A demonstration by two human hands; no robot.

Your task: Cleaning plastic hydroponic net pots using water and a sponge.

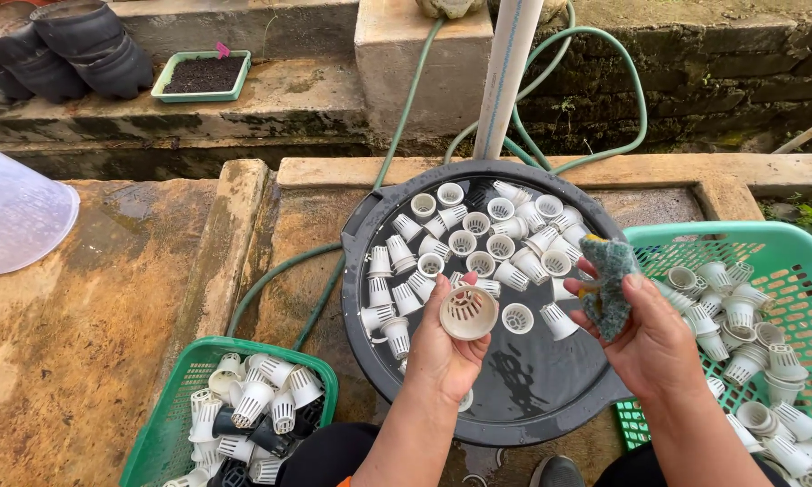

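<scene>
Fingers of the left hand curl around a small white slotted net cup, gripping it with its open mouth turned up toward the camera. The right hand has its fingers closed on a blue-green scouring sponge, held just beside the cup without touching it. Both hands hover over a round dark grey basin of water, where many more white net cups float or lie on their sides, mostly in the far half. At the lower left, a green plastic basket holds a heap of white cups with a few black ones among them. At the right, a larger teal basket holds another pile of white cups. A green hose runs along the concrete behind the basin.
</scene>
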